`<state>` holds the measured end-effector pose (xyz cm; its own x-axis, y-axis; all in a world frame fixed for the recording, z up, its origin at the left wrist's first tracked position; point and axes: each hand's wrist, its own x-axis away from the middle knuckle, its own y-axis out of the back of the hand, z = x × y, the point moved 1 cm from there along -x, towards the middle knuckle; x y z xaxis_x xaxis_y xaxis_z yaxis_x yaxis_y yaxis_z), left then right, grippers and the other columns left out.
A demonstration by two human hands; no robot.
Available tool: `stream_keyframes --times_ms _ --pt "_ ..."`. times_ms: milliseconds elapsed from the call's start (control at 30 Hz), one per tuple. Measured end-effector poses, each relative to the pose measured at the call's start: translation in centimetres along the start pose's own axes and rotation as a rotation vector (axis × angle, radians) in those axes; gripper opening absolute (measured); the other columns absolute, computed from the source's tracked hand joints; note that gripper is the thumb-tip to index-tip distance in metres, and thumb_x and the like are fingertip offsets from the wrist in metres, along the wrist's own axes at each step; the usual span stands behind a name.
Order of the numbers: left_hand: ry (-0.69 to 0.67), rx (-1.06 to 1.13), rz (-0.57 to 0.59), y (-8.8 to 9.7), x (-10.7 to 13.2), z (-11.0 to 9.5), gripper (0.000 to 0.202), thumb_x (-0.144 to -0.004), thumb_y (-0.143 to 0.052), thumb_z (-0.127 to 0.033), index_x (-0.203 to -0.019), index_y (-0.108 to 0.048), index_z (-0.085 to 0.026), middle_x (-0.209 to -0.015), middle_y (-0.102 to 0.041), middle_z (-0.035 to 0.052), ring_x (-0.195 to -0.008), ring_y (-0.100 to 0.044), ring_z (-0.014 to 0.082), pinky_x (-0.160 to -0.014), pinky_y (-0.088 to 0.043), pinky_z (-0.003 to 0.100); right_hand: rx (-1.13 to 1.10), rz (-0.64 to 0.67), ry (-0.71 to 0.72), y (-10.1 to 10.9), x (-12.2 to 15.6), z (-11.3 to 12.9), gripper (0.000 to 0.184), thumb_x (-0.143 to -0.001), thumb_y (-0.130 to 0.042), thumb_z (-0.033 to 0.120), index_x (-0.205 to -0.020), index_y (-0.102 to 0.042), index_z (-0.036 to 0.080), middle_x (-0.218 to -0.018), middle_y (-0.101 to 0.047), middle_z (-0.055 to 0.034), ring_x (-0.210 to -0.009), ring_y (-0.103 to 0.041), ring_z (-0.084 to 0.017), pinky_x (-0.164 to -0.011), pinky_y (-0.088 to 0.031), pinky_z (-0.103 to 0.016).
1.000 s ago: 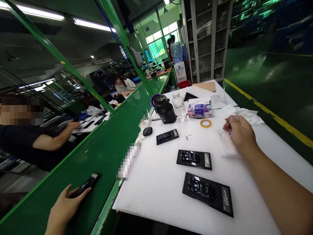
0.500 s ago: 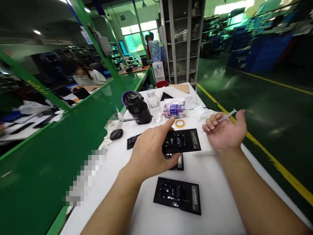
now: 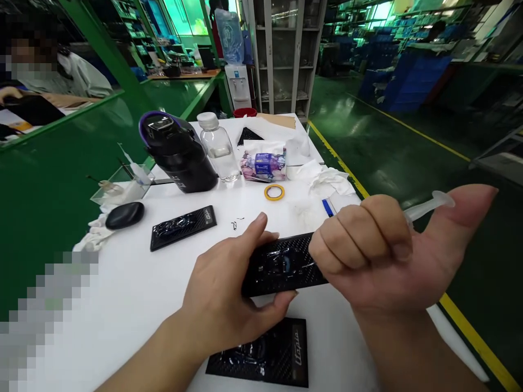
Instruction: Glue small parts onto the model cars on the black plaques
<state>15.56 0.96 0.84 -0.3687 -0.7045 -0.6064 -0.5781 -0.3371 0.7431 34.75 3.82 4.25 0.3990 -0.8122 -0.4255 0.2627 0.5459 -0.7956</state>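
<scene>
My left hand [image 3: 229,288] grips a black carbon-fibre display base [image 3: 281,267] with a small dark model car under a clear cover, holding it above a white table [image 3: 134,294]. My right hand [image 3: 368,256] is curled around a clear plastic syringe [image 3: 429,208], and its knuckles press against the right end of the base. Another such base [image 3: 182,228] lies on the table to the left. A third [image 3: 261,354] lies beneath my hands. A ring of yellow tape [image 3: 274,192] and a blue-marked strip [image 3: 327,207] lie just beyond them.
At the table's far end stand a black flask [image 3: 177,152], a clear water bottle [image 3: 216,147], a wipes pack [image 3: 262,165] and crumpled tissue [image 3: 330,179]. A black oval case [image 3: 125,215] and a clear acrylic box [image 3: 122,185] sit left. A co-worker [image 3: 61,76] sits beyond a green bench.
The base in my left hand has risen closer to my view. My right hand has closed from a loose cupped pose around the syringe and now presses against the base.
</scene>
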Motion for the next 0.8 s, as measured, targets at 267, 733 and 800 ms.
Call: stream_keyframes --times_ms 267,733,800 --pt "0.004 0.075 -0.03 -0.6 0.2 0.4 0.106 -0.066 -0.079 -0.033 -0.155 -0.024 -0.021 -0.111 -0.073 0.0065 -0.09 -0.073 0.0219 -0.08 -0.061 0.034 0.14 -0.113 0.041 -0.7 -0.2 0.5 0.074 -0.091 -0.04 0.078 -0.053 -0.022 0.018 -0.048 -0.022 0.0045 -0.047 -0.024 -0.009 -0.05 -0.024 -0.029" --pt "0.045 0.097 -0.022 -0.8 0.6 0.5 0.119 -0.067 -0.081 -0.038 -0.158 -0.006 -0.031 -0.115 -0.073 0.0052 -0.093 -0.073 0.0249 -0.083 -0.062 0.04 0.333 -0.157 -0.039 -0.9 -0.5 0.4 0.077 -0.09 -0.041 0.079 -0.049 -0.023 0.017 -0.044 -0.023 0.0036 -0.044 -0.029 -0.008 -0.047 -0.029 -0.027" --pt "0.03 0.061 -0.023 -0.7 0.4 0.4 0.118 -0.068 -0.08 -0.039 -0.158 -0.006 -0.03 -0.113 -0.074 0.0047 -0.091 -0.073 0.024 -0.083 -0.062 0.039 0.359 -0.154 -0.047 -0.8 -0.5 0.4 0.076 -0.092 -0.041 0.076 -0.048 -0.024 0.017 -0.044 -0.024 0.0035 -0.043 -0.029 -0.008 -0.047 -0.029 -0.027"
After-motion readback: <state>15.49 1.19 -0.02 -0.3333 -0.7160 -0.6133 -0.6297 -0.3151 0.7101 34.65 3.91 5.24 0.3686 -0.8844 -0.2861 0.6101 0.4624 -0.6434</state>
